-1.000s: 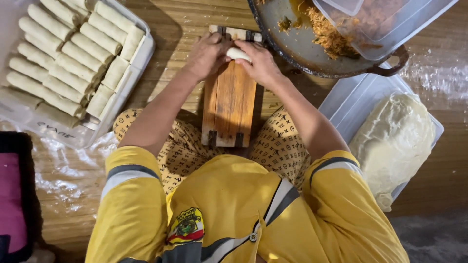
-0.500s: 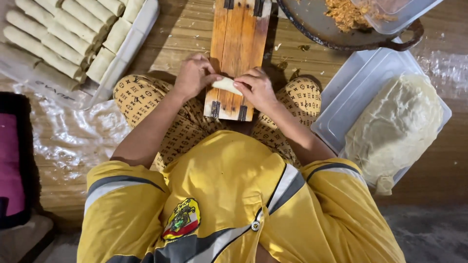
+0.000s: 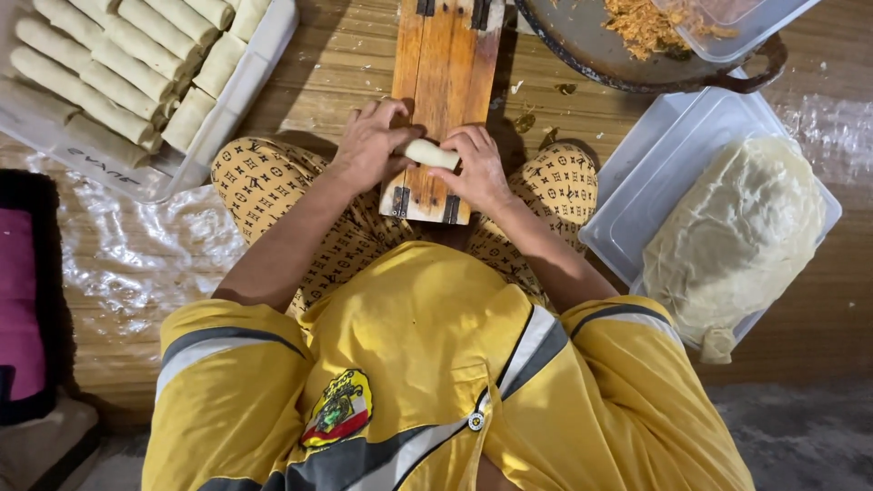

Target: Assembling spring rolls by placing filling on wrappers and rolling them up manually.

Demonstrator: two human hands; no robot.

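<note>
Pale roll (image 3: 431,154) now drawn back to near end of wooden board (image 3: 443,100), off far end. Pinched between left hand (image 3: 371,145) and right hand (image 3: 477,166), both grasping its ends; rolling nearly done.

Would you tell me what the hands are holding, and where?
A pale rolled wrap on the wooden board: left hand and right hand pinch its ends.

Wooden board (image 3: 443,86) under my fingers: varnished planks, smooth, dark metal hinges. Roll (image 3: 431,154): pale, matt dough wrapper. Stacked wrappers (image 3: 735,238): thin, floury, slightly wrinkled. Clear plastic tray (image 3: 637,186), glossy. Floor (image 3: 346,59): wood-grain, dull sheen. Crinkled plastic sheet (image 3: 127,250), shiny. Pan (image 3: 591,41): dark, matt metal.
</note>
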